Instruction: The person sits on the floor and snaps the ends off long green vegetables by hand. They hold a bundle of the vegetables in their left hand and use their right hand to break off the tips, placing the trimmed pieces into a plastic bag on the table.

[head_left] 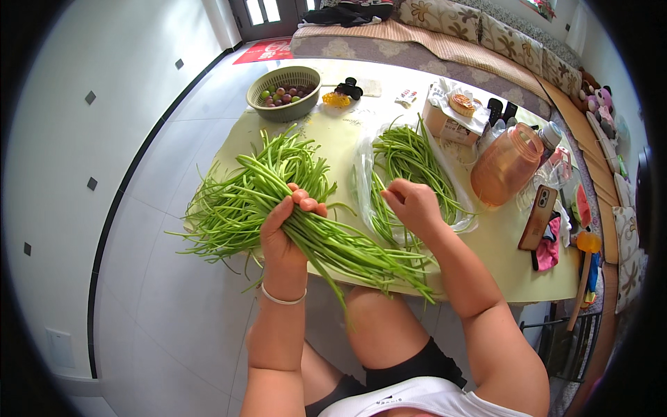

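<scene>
1. I see the left hand [283, 235] gripping a bunch [347, 247] of green stems over the table's [479, 258] near edge.
2. The right hand [415, 206] curls over the bag [363, 184]; I can't tell if it pinches anything.
3. The heap [226, 212] lies left.
4. Jug [501, 170] and phone [538, 219] crowd my right; the basket [297, 109] sits beyond the heap.

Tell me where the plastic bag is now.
In the head view, the plastic bag lies on the table right of centre, between the stem pile and the jug, with the right hand over its near part.
</scene>
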A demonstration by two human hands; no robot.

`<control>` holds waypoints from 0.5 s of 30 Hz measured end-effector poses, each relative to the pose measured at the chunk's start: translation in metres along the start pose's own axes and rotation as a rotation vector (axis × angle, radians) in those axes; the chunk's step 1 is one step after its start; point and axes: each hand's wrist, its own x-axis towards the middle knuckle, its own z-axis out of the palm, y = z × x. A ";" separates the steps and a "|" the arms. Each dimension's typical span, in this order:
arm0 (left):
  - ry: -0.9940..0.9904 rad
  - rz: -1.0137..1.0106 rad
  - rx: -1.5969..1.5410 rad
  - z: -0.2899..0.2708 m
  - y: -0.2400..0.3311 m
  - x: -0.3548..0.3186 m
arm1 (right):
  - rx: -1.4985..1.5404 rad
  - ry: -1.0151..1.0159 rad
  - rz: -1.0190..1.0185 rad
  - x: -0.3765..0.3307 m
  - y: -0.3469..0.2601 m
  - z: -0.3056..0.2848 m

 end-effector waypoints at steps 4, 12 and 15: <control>0.043 -0.024 0.049 0.000 -0.001 -0.002 | -0.329 -0.064 0.019 -0.002 0.000 -0.001; 0.370 -0.099 0.236 -0.031 -0.040 0.004 | -0.217 -0.181 0.180 0.010 0.013 0.012; 0.352 -0.121 0.285 -0.026 -0.045 0.007 | 0.078 -0.007 0.220 0.009 0.024 0.007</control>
